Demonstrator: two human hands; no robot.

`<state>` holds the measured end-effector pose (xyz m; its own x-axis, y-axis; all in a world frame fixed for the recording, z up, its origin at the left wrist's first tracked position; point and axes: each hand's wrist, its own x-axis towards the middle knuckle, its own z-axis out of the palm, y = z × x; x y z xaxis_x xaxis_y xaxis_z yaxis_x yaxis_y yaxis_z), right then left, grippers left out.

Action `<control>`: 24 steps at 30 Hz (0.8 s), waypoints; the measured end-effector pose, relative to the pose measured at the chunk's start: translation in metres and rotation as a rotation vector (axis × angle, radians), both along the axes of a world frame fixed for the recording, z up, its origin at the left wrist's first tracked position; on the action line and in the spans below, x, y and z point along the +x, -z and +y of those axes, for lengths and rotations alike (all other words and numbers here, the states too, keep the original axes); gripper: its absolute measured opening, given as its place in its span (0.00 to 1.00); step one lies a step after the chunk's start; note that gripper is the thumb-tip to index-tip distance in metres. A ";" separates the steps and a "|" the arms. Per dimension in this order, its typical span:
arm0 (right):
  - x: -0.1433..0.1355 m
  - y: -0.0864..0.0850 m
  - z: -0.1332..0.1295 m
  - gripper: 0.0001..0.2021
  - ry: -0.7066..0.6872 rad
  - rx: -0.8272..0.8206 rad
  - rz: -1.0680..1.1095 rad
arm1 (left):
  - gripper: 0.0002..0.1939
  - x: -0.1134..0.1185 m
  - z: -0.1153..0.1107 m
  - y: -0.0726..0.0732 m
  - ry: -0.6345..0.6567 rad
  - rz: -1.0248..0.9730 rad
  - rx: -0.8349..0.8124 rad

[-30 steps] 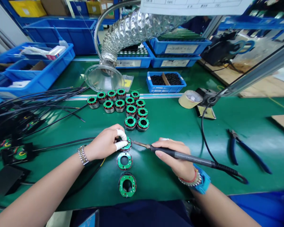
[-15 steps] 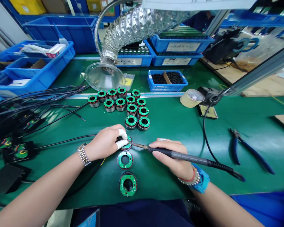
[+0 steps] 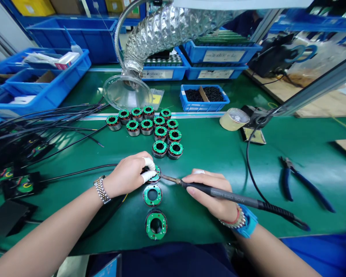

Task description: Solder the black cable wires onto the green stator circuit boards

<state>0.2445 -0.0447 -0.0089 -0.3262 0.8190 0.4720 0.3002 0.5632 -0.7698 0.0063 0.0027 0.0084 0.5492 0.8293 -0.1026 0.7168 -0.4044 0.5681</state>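
Observation:
My right hand [image 3: 212,190] is closed around the dark handle of a soldering iron [image 3: 223,194], whose tip points left and meets the edge of a motor stator with a green ring board [image 3: 156,177]. Over that stator, my left hand [image 3: 132,173] is closed, with white finger cots on its fingertips. It pinches the end of a black cable [image 3: 83,172] against the board; the fingers hide the exact contact. Two more ring boards stand in line nearer to me, a middle one [image 3: 152,195] and a front one [image 3: 156,226].
Several stators [image 3: 160,133] are grouped behind my hands. Black cables [image 3: 46,119] lie at left. A fume funnel [image 3: 128,92] hangs at the back. Side cutters [image 3: 301,182], a solder roll [image 3: 234,119] and a sponge tray [image 3: 254,135] are at right; a blue parts box [image 3: 204,104] is behind.
The soldering iron's handle end has swung slightly down and toward the right, and my right hand has shifted a little with it. The tip stays at the stator; my left hand is nearly still.

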 end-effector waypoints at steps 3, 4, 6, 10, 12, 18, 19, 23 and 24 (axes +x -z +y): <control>0.002 -0.002 0.000 0.06 0.039 0.017 0.025 | 0.05 -0.001 0.000 -0.001 0.004 0.003 0.003; 0.003 -0.002 0.000 0.06 0.050 0.024 0.030 | 0.05 -0.001 0.000 -0.001 0.005 0.005 0.005; 0.004 -0.002 0.000 0.06 0.062 0.035 0.032 | 0.05 0.000 0.000 -0.002 0.007 0.007 0.006; 0.005 -0.001 -0.001 0.06 0.075 0.034 0.013 | 0.05 0.000 0.000 -0.001 0.006 0.000 0.017; 0.005 0.000 -0.002 0.06 0.083 0.033 0.003 | 0.05 -0.001 0.001 0.000 0.013 -0.033 0.019; 0.004 -0.002 -0.001 0.06 0.104 0.035 0.020 | 0.06 -0.010 0.009 -0.002 0.094 -0.201 -0.125; 0.004 -0.003 -0.001 0.06 0.103 0.034 0.022 | 0.07 -0.010 0.010 -0.003 0.102 -0.191 -0.142; 0.004 -0.004 -0.001 0.05 0.080 0.039 0.023 | 0.07 -0.009 0.012 -0.005 0.140 -0.125 -0.167; 0.005 -0.004 -0.001 0.05 0.071 0.042 0.023 | 0.06 -0.009 0.012 -0.005 0.148 -0.116 -0.169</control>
<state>0.2491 -0.0458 -0.0047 -0.2569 0.8191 0.5129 0.3226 0.5730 -0.7534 -0.0027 0.0151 0.0135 0.6796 0.7154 -0.1625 0.5831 -0.3924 0.7113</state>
